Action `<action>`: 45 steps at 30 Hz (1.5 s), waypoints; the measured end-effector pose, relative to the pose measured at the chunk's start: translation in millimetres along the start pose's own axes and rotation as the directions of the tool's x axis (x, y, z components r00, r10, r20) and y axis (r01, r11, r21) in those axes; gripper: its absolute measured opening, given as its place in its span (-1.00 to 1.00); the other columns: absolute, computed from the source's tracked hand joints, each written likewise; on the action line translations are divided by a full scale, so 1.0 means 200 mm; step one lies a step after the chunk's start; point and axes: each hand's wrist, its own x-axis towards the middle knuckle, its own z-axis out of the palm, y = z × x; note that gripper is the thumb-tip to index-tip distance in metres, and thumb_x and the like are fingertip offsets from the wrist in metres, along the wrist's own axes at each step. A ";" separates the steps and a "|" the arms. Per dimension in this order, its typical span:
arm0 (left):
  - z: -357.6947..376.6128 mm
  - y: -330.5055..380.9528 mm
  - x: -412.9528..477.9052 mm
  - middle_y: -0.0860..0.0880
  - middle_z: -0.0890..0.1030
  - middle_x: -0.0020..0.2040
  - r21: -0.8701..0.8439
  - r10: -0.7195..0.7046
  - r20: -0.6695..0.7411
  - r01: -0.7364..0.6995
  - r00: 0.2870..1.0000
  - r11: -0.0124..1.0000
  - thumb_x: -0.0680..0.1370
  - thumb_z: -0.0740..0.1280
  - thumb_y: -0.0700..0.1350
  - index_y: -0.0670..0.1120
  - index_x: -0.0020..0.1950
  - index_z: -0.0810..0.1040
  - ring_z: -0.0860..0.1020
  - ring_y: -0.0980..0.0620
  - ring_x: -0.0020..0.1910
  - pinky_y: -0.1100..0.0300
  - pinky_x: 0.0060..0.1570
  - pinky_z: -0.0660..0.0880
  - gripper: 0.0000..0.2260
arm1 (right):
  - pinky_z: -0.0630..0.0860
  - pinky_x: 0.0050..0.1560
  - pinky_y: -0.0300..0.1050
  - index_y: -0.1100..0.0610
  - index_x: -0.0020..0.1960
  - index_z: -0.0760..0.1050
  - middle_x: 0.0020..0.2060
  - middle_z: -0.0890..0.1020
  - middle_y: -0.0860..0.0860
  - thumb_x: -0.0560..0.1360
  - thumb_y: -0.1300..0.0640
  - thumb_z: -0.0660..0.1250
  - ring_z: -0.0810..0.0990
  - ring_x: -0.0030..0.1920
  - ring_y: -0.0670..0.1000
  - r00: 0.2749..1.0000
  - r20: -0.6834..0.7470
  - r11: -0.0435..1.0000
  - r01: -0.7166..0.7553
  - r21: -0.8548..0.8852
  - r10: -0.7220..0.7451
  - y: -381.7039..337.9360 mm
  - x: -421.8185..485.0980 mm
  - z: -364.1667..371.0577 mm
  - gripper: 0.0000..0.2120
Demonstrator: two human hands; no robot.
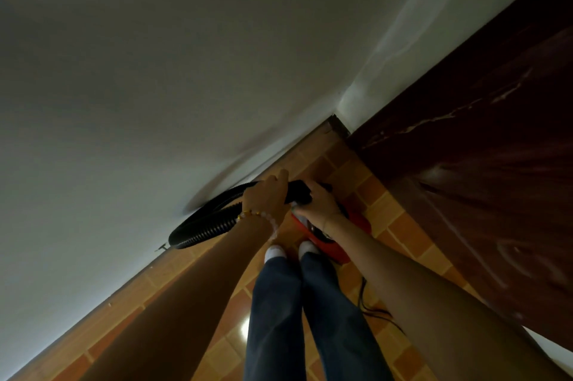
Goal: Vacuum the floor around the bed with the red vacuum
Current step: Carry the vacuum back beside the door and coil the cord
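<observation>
A: Vacuum (333,242) sits on tiled floor (400,225) beside the dark wooden door (483,169), just ahead of the feet.

B: Grip?

A: Left hand (267,198) clenched around the black hose (204,224); right hand (317,204) grasping the hose end above the vacuum.

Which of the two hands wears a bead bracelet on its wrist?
The left hand, gripping the black ribbed hose near the white wall. Its wrist carries a bead bracelet; the right hand, over the red vacuum, shows none.
</observation>
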 end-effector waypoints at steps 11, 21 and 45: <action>0.05 -0.02 -0.02 -0.05 0.50 0.21 -0.095 -0.070 -0.085 0.062 0.994 0.993 0.53 0.26 -0.09 -0.03 0.38 0.26 0.54 -0.10 0.11 0.10 -0.20 0.37 -0.57 | 0.52 0.14 0.01 0.07 0.28 0.43 0.19 0.51 0.11 0.45 0.09 0.40 0.53 0.18 0.13 0.943 -0.075 0.876 0.271 -0.400 -0.326 0.11 0.16 -0.01 -0.58; 0.06 -0.32 -0.18 -0.28 0.56 0.00 -0.338 -0.229 -0.442 0.076 0.867 0.938 0.43 0.42 -0.25 -0.26 0.13 0.51 0.52 -0.32 -0.02 -0.06 -0.16 0.46 -0.71 | 0.55 0.04 -0.06 0.29 0.17 0.48 0.02 0.62 0.19 0.42 0.35 0.39 0.60 0.06 0.13 0.961 -0.176 0.963 0.239 0.126 -0.215 0.06 0.19 -0.21 -0.67; -0.10 0.11 0.38 -0.21 0.55 0.10 -0.126 -0.045 -0.538 -0.027 0.842 0.992 0.40 0.47 -0.09 -0.19 0.18 0.55 0.48 -0.23 0.13 -0.04 -0.09 0.47 -0.61 | 0.36 0.14 -0.18 0.17 0.43 0.30 0.29 0.47 0.14 0.51 0.39 0.24 0.43 0.31 0.10 0.990 -0.126 0.974 -0.031 0.226 0.060 0.20 0.30 -0.65 -0.49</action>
